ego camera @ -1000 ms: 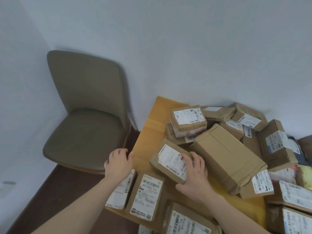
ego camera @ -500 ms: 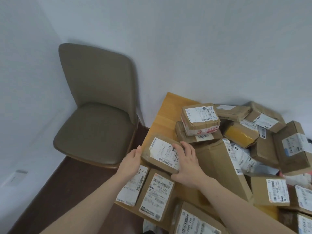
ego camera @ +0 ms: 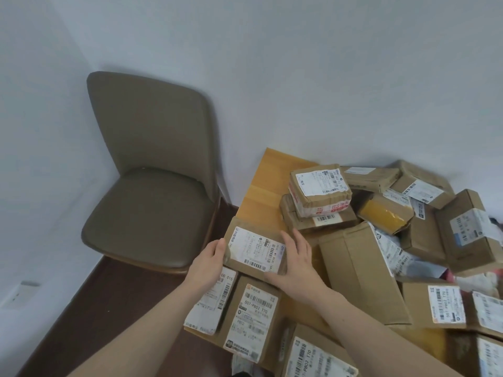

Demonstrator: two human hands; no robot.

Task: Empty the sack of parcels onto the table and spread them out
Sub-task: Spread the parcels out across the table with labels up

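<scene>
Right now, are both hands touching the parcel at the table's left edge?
Touching. Head view: left hand grips the parcel's left side, right hand presses its right side.

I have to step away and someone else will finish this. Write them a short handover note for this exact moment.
Left hand grips the left end of a small labelled parcel; right hand lies against its right end, fingers nearly straight. The parcel sits at the left edge of the table.
Done: parcels are out on the table; no sack in view. A few lie flat along the near edge.
Left: the pile at the back and right is overlapping, with a long box leaning in it. Spread these into the bare far-left corner.
</scene>
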